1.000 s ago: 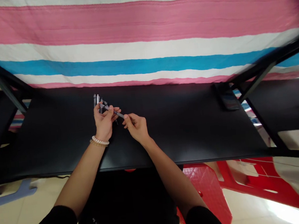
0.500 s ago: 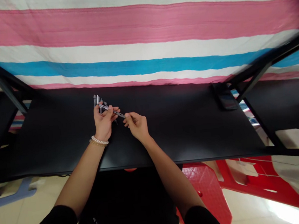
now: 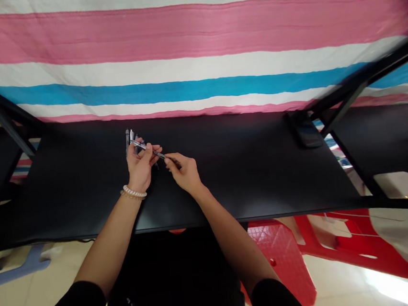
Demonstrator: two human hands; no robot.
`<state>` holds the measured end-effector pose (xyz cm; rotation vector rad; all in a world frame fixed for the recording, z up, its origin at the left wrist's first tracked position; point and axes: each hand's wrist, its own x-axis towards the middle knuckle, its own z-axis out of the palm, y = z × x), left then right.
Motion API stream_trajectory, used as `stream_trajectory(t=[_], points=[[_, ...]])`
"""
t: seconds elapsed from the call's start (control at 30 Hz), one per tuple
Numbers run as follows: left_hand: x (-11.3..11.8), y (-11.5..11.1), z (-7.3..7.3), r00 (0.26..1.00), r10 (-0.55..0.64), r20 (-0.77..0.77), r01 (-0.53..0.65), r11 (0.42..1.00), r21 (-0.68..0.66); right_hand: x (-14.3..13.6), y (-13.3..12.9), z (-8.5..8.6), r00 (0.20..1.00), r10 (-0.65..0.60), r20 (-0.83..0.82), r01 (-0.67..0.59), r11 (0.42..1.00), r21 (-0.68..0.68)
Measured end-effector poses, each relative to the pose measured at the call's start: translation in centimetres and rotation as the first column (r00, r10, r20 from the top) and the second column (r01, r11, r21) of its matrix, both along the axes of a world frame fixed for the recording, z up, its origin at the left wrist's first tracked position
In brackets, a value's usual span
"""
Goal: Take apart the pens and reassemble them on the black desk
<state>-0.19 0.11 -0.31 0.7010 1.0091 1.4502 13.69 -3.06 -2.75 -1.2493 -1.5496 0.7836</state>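
A slim pen (image 3: 159, 154) with a clear barrel slants between my two hands above the black table. My left hand (image 3: 140, 167), with a white coiled band and a beaded bracelet at the wrist, pinches its barrel between thumb and fingers. The thumb and fingertips of my right hand (image 3: 185, 172) are closed on the pen's lower right end, which they partly cover. Several other pens (image 3: 127, 140) lie on the table just beyond my left hand, partly hidden by it.
The black table (image 3: 245, 168) has dark metal braces at both ends. A dark phone-like slab (image 3: 307, 131) lies at the right. Behind hangs a striped sheet (image 3: 192, 34). Below the front edge are a red plastic stool (image 3: 281, 266) and another red seat (image 3: 361, 248).
My right hand has come slightly closer to my left along the pen, so less of the pen shows between them. My left hand keeps its grip.
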Motion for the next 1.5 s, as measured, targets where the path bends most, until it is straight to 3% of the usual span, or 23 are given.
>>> stream_trajectory(t=[0.17,0.33,0.57,0.7,0.83,1.27,1.5], points=[[-0.3,0.0,0.0,0.997,-0.071,-0.02,0.071,0.997,0.016,0.1,-0.1,0.1,0.999,0.031,0.013,-0.031,0.999,0.026],[-0.5,0.0,0.3,0.981,-0.195,0.006,0.195,0.981,0.014,0.4,-0.2,0.1,0.997,0.07,-0.042,-0.073,0.996,-0.058],[-0.4,0.0,2.0,0.956,-0.238,0.171,0.241,0.97,0.002,-0.1,-0.3,0.3,0.994,0.099,-0.054,-0.103,0.992,-0.07],[-1.2,-0.3,3.3,0.903,-0.253,0.348,0.277,0.961,-0.019,-0.3,-0.4,0.8,0.996,0.077,-0.038,-0.078,0.997,-0.016],[-1.6,-0.8,3.8,0.867,-0.259,0.426,0.322,0.943,-0.081,-0.2,-0.5,1.1,0.996,0.065,-0.057,-0.063,0.997,0.035],[-1.6,-0.8,4.0,0.853,-0.195,0.484,0.306,0.938,-0.162,-0.1,-0.6,1.5,0.995,0.074,-0.063,-0.074,0.997,-0.008],[-1.5,-0.9,3.5,0.889,-0.193,0.415,0.24,0.969,-0.064,-0.1,-0.7,1.4,0.994,0.093,-0.049,-0.094,0.995,-0.034]])
